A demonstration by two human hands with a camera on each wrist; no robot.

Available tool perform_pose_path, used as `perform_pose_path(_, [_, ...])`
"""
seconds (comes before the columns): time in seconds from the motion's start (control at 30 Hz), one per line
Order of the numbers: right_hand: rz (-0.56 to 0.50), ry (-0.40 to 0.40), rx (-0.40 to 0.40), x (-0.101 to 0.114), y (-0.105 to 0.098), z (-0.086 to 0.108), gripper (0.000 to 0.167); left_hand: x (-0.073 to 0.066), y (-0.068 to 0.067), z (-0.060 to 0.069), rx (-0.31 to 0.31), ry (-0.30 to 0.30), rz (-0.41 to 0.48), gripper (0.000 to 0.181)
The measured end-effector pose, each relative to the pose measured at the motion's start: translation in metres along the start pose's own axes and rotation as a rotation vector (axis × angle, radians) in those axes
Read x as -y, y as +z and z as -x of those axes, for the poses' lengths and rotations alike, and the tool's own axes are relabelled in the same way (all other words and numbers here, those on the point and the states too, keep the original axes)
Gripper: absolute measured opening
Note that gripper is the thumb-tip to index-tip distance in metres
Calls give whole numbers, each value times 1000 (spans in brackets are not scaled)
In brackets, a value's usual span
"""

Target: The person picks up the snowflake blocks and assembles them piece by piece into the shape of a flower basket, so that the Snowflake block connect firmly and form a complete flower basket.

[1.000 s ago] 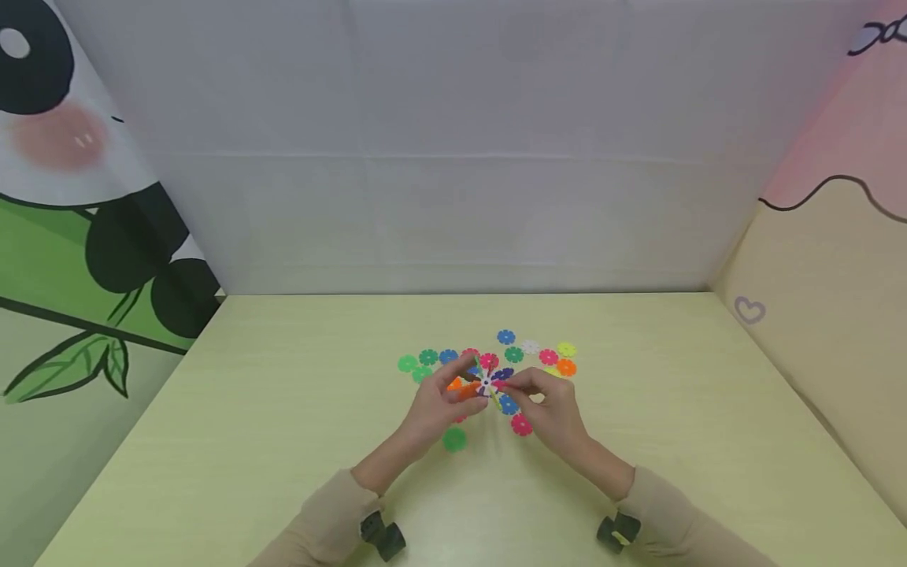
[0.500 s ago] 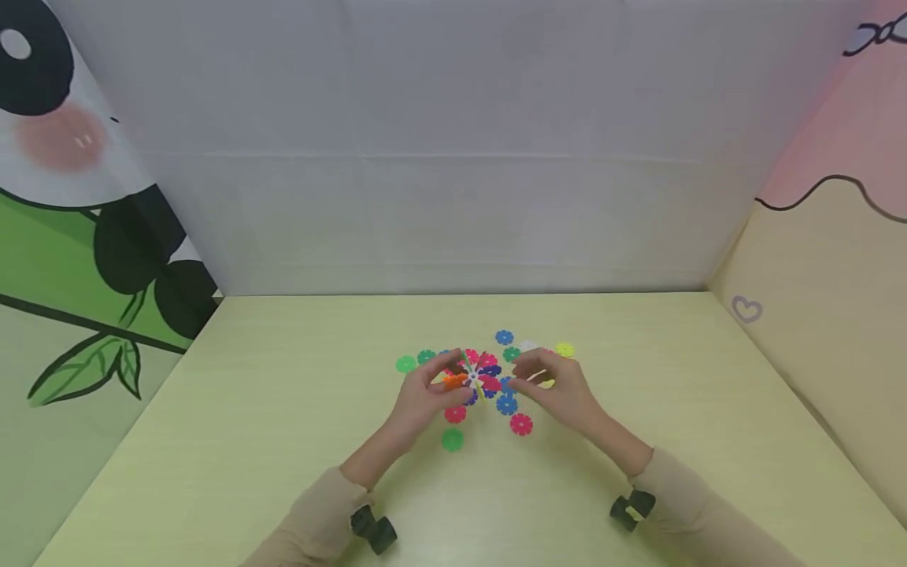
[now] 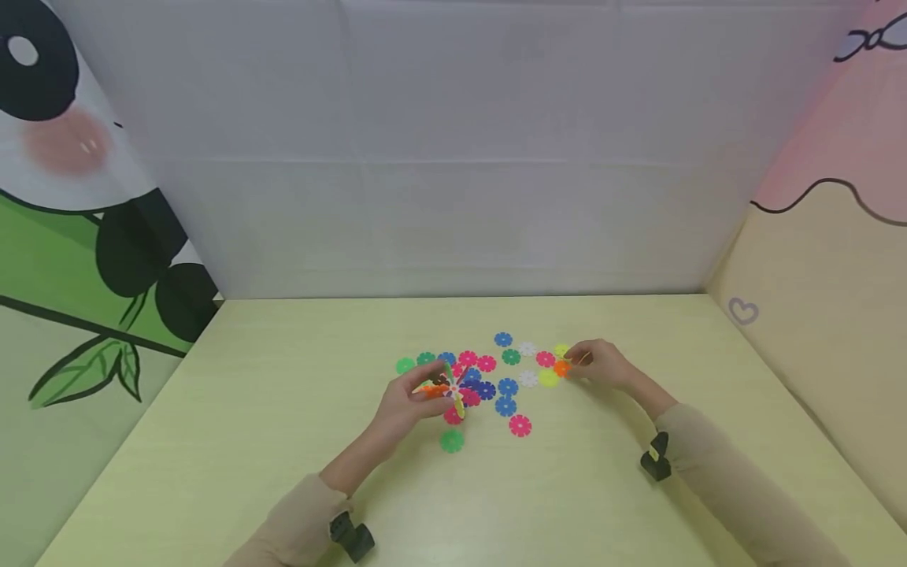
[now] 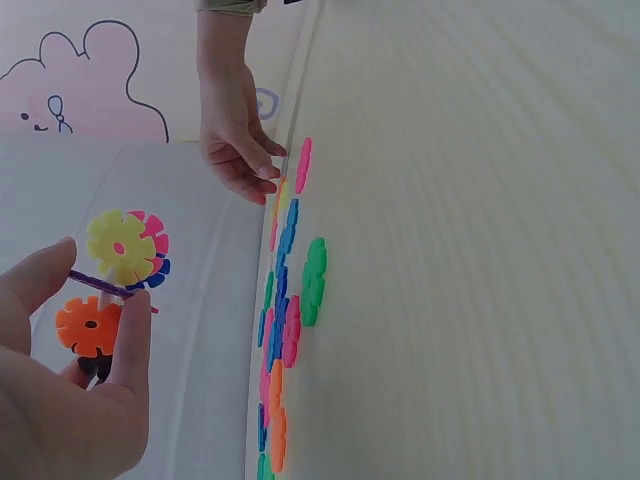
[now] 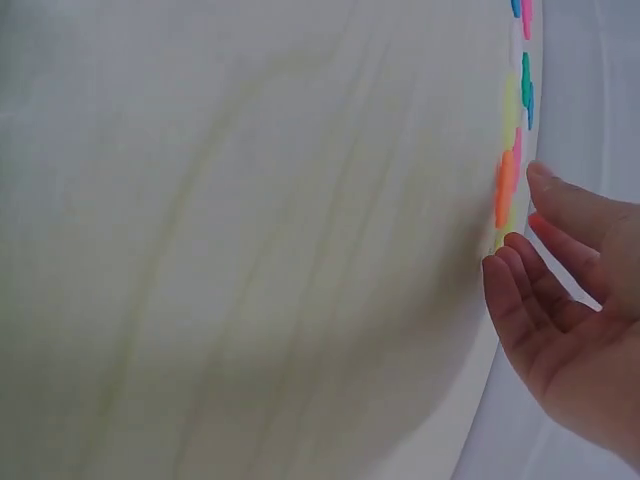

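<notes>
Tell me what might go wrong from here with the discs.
The left hand holds the joined discs above the table by thumb and fingertips, so they could slip or a disc might work loose.
The right hand is at the orange disc, close to a yellow disc and a pink disc; it might nudge those aside.

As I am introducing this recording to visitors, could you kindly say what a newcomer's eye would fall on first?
Probably the bright notched discs scattered over the middle of the table, with a joined multicoloured cluster held in the left hand. The large cartoon at the head view's left edge likely comes next.
</notes>
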State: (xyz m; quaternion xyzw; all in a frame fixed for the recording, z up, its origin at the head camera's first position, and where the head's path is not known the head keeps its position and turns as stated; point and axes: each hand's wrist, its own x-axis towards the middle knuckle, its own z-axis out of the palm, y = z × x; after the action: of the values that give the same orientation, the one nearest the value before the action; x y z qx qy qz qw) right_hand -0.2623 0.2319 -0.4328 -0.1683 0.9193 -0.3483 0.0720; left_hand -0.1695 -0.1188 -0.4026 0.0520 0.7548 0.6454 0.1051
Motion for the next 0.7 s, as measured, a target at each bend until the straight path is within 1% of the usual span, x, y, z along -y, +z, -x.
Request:
perform_pose_path(0.07, [9, -6, 22, -4, 3, -3, 29, 1, 0, -1, -2, 1, 1, 57])
perform_pose_path(0.13, [18, 7, 29, -7, 6, -5, 30, 2, 0, -1, 5, 1, -5, 57])
perform_pose_path(0.3, [21, 59, 27, -6, 10, -9, 25, 3, 1, -2, 33, 7, -8, 57])
perform_pose_path(0.37, [23, 51, 16, -5, 10, -10, 23, 2, 1, -3, 40, 12, -7, 57])
perform_pose_path(0.57, [43, -6, -50, 5, 12, -8, 22, 0, 3, -4, 66, 15, 26, 56])
perform_pose_path(0.63, [33, -7, -90, 14, 12, -4, 21, -2, 4, -4, 76, 19, 50, 55])
perform_pose_path(0.7, [-10, -19, -127, 27, 12, 0, 20, -4, 4, -6, 79, 18, 80, 53])
